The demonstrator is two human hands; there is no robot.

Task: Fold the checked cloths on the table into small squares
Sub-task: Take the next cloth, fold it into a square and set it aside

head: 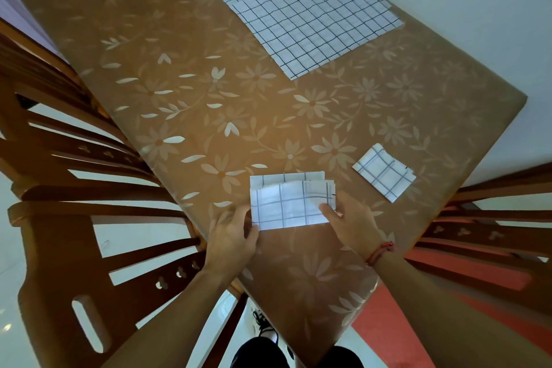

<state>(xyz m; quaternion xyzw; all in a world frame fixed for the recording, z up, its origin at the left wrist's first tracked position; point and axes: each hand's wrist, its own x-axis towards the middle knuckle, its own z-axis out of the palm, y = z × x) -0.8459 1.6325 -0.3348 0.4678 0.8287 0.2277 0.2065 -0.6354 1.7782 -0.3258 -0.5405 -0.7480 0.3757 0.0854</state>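
White cloth (286, 206) pinched by left hand (231, 233) and right hand (354, 224).

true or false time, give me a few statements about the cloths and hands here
1. The left hand and right hand both hold the partly folded cloth. True.
2. The small folded square lies left of that cloth. False: it lies to its right.
3. The unfolded cloths lie flat at the far end of the table. True.
4. A red band is on the left wrist. False: it is on the right wrist.
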